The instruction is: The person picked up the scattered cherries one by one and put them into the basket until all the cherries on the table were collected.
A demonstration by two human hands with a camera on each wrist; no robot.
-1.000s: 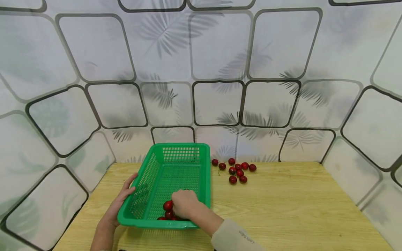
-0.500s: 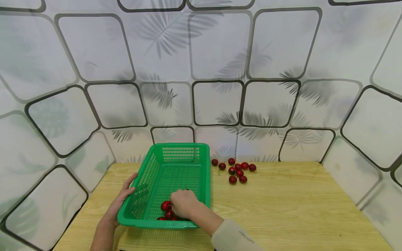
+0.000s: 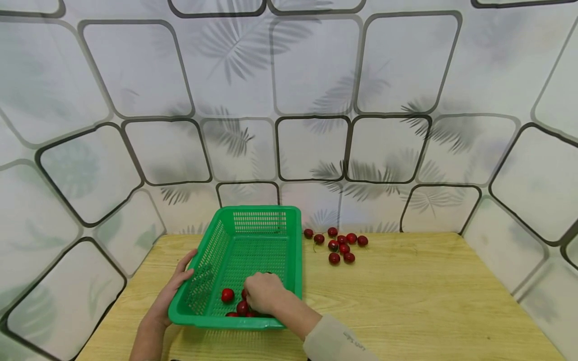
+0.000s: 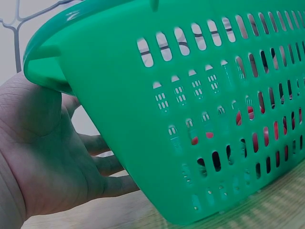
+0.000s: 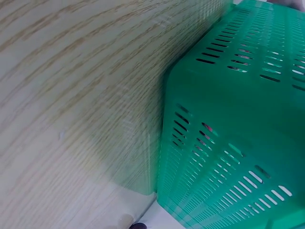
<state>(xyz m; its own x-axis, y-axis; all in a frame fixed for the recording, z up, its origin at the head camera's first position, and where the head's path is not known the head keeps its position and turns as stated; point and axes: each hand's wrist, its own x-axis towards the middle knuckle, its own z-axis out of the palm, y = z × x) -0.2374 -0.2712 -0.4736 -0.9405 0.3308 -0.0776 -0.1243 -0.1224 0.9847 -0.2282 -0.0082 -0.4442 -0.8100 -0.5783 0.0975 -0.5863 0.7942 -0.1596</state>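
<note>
My hands are apart, one on each side of the basket [image 3: 226, 322], which sits left of centre on the table [image 3: 406, 291]. My left hand [image 3: 169, 296] lies along its left wall from outside, fingers fairly straight and the thumb partly hidden at the rim; I take this as steadying, so the basket won't slide while I work inside. My right hand [image 3: 265, 292] reaches over the near right corner, bent down among the cherries [image 3: 228, 296] at the basket's near end. Its fingertips are hidden, so I cannot tell whether they grip one. Working near probably suits my reach; the basket's far end is bare. More loose cherries [image 3: 344, 249] cluster on the table right of that far end, likely apart so the two lots don't mix.
</note>
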